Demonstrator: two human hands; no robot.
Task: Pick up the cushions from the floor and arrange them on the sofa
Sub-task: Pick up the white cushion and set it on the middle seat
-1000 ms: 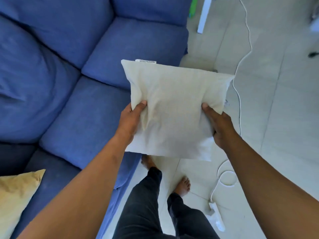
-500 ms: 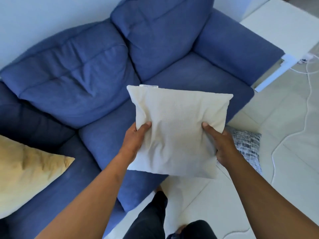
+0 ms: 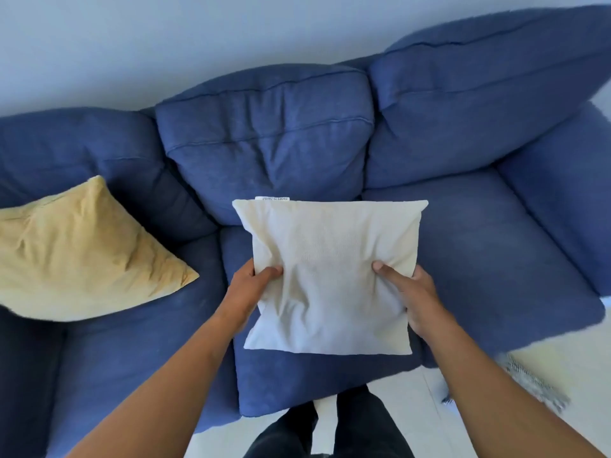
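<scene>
1. Cream cushion [image 3: 330, 276]: matt woven cloth, fine-grained, creased where gripped; small white fabric label [image 3: 272, 198] at its top edge.
2. Sofa [image 3: 479, 259]: blue matt cloth, slightly napped, with stitched seams and soft folds across the back cushions.
3. Yellow cushion [image 3: 82, 252]: cloth with a faint velvety sheen, heavily wrinkled.
4. Grey patterned cushion [image 3: 535, 381]: cloth, blurred, texture uncertain.
5. Floor [image 3: 413, 414]: pale, smooth tile, low gloss.
6. Wall [image 3: 165, 44]: plain matt finish.

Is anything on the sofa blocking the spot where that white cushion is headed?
Nothing visible. The white cushion, gripped by the left hand and right hand, hangs over a bare seat of the sofa. The yellow cushion lies on the seat off to the left.
</scene>
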